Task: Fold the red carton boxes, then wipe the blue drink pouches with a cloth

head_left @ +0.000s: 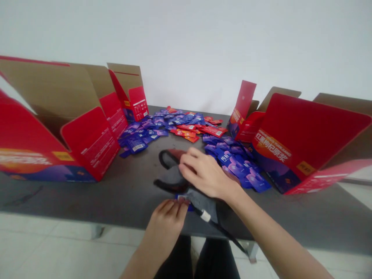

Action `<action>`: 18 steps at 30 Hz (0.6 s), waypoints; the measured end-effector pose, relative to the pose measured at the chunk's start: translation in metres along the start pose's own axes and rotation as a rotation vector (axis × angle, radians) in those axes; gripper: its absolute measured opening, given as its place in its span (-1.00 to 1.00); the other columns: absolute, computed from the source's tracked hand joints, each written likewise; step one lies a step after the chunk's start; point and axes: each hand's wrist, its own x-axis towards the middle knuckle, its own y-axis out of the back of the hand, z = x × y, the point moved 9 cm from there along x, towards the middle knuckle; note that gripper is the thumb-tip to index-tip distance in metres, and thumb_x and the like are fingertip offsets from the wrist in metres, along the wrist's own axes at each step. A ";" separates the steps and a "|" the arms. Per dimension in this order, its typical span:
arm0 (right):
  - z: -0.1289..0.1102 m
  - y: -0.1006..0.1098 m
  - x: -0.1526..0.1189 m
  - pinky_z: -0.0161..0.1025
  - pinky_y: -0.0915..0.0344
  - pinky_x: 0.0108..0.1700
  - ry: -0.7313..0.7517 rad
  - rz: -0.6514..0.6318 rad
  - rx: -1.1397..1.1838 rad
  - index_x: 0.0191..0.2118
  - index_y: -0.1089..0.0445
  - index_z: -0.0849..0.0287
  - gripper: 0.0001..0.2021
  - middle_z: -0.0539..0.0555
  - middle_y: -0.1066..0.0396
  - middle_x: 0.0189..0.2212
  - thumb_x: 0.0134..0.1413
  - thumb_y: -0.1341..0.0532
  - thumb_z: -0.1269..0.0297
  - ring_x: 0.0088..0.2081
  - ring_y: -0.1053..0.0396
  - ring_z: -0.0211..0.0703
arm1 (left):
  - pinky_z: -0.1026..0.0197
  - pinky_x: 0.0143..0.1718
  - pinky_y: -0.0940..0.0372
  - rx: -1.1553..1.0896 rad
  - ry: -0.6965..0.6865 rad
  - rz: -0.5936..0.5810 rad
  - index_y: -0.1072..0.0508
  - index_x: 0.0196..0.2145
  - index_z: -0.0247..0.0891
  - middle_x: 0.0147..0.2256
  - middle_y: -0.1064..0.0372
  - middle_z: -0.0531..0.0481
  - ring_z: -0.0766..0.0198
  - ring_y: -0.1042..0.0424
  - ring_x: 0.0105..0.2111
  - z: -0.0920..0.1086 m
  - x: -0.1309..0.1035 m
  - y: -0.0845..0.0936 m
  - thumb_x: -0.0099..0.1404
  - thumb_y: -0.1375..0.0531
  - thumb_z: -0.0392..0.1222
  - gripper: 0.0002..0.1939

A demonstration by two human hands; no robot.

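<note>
A grey, soft-looking item with curved black edges (171,178) lies over the near middle of the dark table. I cannot make out its exact kind. A dark strap or cord with a white tag (205,216) trails from it towards the table's near edge. My right hand (202,170) grips the item from above, fingers bent over it. Just in front, my left hand (170,217) pinches a small blue packet (190,207) at the item's near side. Part of the packet is hidden under the fingers and the grey item.
Blue packets (136,143) and red packets (186,133) lie heaped across the back of the table (139,170). More blue packets (235,162) spread to the right. Open red cartons stand at left (90,143) and right (296,139). A white wall (186,50) rises behind.
</note>
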 end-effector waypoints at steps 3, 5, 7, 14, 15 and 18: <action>-0.014 -0.029 -0.020 -0.34 -0.07 -0.42 0.062 -0.165 -0.038 -0.26 -0.26 0.10 -0.73 -0.01 -0.24 -0.27 0.25 0.13 0.18 -0.41 -0.27 -0.33 | 0.22 -0.45 -0.33 0.012 0.008 -0.058 -0.39 -0.49 -0.28 -0.61 -0.35 0.03 0.24 -0.37 -0.56 0.000 0.001 -0.001 0.05 -0.03 -0.55 -0.76; -0.002 -0.056 -0.018 -0.33 -0.09 -0.42 0.022 -0.231 -0.083 -0.23 -0.28 0.08 -0.72 0.01 -0.25 -0.25 0.24 0.14 0.17 -0.41 -0.29 -0.30 | 0.19 -0.40 -0.35 -0.009 -0.034 -0.029 -0.42 -0.39 -0.31 -0.53 -0.41 -0.02 0.22 -0.39 -0.51 0.003 0.003 0.003 0.09 -0.01 -0.53 -0.74; 0.022 -0.076 -0.003 -0.30 -0.14 -0.36 -0.072 -0.244 -0.138 -0.17 -0.27 0.06 -0.69 0.03 -0.25 -0.21 0.24 0.16 0.15 -0.37 -0.33 -0.26 | 0.16 -0.33 -0.36 -0.030 -0.080 0.017 -0.42 -0.26 -0.37 -0.40 -0.46 -0.11 0.21 -0.41 -0.44 0.006 0.004 0.007 0.12 0.00 -0.53 -0.71; 0.061 -0.062 0.040 -0.23 -0.18 -0.29 -0.246 -0.176 -0.204 -0.11 -0.23 0.10 -0.65 0.09 -0.23 -0.15 0.26 0.23 0.16 -0.28 -0.34 -0.15 | 0.16 -0.42 -0.36 -0.035 -0.024 -0.034 -0.41 -0.25 -0.36 -0.42 -0.46 -0.08 0.20 -0.41 -0.49 0.002 0.005 -0.002 0.11 -0.05 -0.53 -0.72; 0.053 -0.050 0.038 -0.25 -0.17 -0.29 -0.221 -0.134 -0.191 -0.13 -0.23 0.09 -0.65 0.07 -0.23 -0.16 0.26 0.24 0.15 -0.29 -0.34 -0.18 | 0.16 -0.44 -0.36 -0.034 -0.016 -0.032 -0.41 -0.24 -0.36 -0.44 -0.46 -0.07 0.21 -0.41 -0.50 0.001 0.004 -0.002 0.10 -0.05 -0.54 -0.71; 0.015 -0.019 0.015 -0.31 -0.14 -0.34 -0.055 -0.026 -0.120 -0.18 -0.23 0.07 -0.66 0.01 -0.22 -0.19 0.27 0.24 0.14 -0.33 -0.31 -0.25 | 0.17 -0.44 -0.35 -0.024 -0.010 -0.013 -0.41 -0.31 -0.35 -0.49 -0.43 -0.06 0.20 -0.41 -0.51 0.004 0.005 0.000 0.07 -0.03 -0.57 -0.71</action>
